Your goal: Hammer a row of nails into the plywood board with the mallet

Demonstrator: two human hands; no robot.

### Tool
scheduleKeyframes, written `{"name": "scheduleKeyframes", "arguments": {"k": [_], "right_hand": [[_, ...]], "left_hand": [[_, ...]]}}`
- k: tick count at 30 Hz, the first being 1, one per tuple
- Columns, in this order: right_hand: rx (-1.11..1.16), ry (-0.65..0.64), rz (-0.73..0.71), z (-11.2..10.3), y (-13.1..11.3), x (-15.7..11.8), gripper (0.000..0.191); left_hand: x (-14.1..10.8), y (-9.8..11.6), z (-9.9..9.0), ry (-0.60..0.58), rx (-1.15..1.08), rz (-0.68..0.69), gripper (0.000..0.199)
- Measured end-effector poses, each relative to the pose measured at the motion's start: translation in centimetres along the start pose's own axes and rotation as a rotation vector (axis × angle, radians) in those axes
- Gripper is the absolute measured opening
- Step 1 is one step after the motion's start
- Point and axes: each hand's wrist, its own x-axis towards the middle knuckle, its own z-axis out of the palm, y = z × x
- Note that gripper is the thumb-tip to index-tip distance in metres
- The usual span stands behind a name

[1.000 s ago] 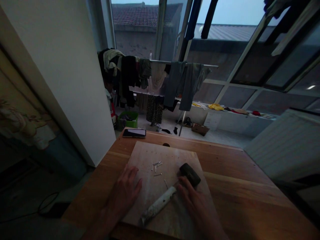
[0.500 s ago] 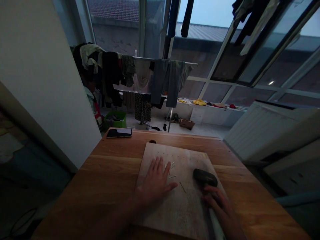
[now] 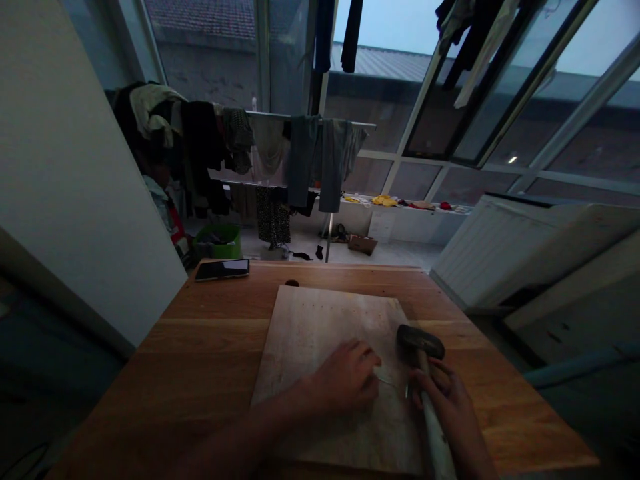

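Observation:
A pale wooden board (image 3: 310, 320) lies on the brown table. Over its middle is my left hand (image 3: 347, 375), fingers curled and closed; what they hold, if anything, is hidden. A thin nail (image 3: 386, 381) shows just right of its fingertips. My right hand (image 3: 445, 393) is closed round the wooden handle of a hammer (image 3: 421, 341), whose dark head lies over the board's right edge. Another small nail (image 3: 407, 391) stands out beside my right fingertips. A row of small dark holes or nail heads runs near the board's far edge.
A phone (image 3: 223, 269) lies at the table's (image 3: 200, 353) far left corner. A small round dark object (image 3: 292, 283) sits behind the board. Beyond the table are a drying rack with clothes (image 3: 300, 160), a green basket (image 3: 219, 243) and a white cabinet (image 3: 515, 247) at right.
My left hand has moved right and curled from spread flat; the loose nails around it no longer show. My right hand and the hammer have shifted slightly to the right. The view has turned a little.

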Motion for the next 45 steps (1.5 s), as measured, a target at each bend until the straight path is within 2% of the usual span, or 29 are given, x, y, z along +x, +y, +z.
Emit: {"name": "scheduleKeyframes", "arguments": {"k": [3,5,8,11,16,20,22,24,26,28,31,33,35,38,40,45], "right_hand": [[-0.145,0.042,-0.119,-1.0,0.0,0.8,0.07],[-0.27,0.03,-0.175,-1.7,-0.1,1.1,0.073],[-0.461,0.013,-0.211,-2.3,-0.1,1.4,0.069],[-0.577,-0.032,-0.218,-2.5,0.2,1.6,0.066],[-0.536,-0.067,-0.17,-3.1,1.1,2.4,0.069],[-0.368,-0.02,-0.169,-2.9,1.0,3.0,0.058],[-0.278,-0.032,-0.164,-2.5,0.6,3.0,0.053],[-0.189,-0.09,-0.115,-2.1,0.2,2.7,0.049],[-0.105,-0.142,-0.02,-1.8,-0.3,2.3,0.046],[-0.052,-0.161,0.056,-1.3,-0.8,2.1,0.044],[-0.064,-0.125,0.04,-0.3,-1.8,2.6,0.04],[-0.072,-0.112,0.013,0.6,-2.2,3.2,0.04],[-0.083,-0.103,-0.003,1.4,-2.4,3.8,0.043],[-0.098,-0.06,-0.021,2.3,-1.8,4.2,0.048],[-0.096,-0.054,-0.006,2.6,-1.2,4.0,0.044],[0.006,-0.089,0.084,2.8,-0.4,3.1,0.039]], "left_hand": [[1.3,-0.7,-1.6,-0.035,-0.003,-0.121,0.018],[2.3,-0.3,-2.1,-0.097,0.021,-0.068,0.019],[3.9,1.3,-1.6,-0.164,0.084,0.028,0.027],[5.5,3.0,-0.2,-0.163,0.065,-0.006,0.033],[7.5,4.5,1.9,-0.286,0.073,-0.115,0.034],[8.3,5.6,2.8,-0.316,0.106,-0.063,0.02],[8.3,5.5,2.6,-0.306,0.089,-0.048,0.02],[8.2,4.6,1.7,-0.291,0.035,-0.083,0.024],[8.3,2.8,0.2,-0.237,-0.062,-0.156,0.021],[8.7,0.3,-1.4,-0.113,-0.214,-0.242,0.014],[10.5,-3.3,-2.5,0.093,-0.465,-0.348,0.008],[12.0,-5.0,-1.9,0.243,-0.597,-0.432,0.02],[13.1,-6.1,-0.5,0.326,-0.653,-0.465,0.029],[13.5,-7.0,1.7,0.323,-0.619,-0.399,0.024],[13.3,-7.3,2.7,0.298,-0.577,-0.335,0.019],[13.0,-7.5,3.1,0.265,-0.478,-0.254,0.018]]}}
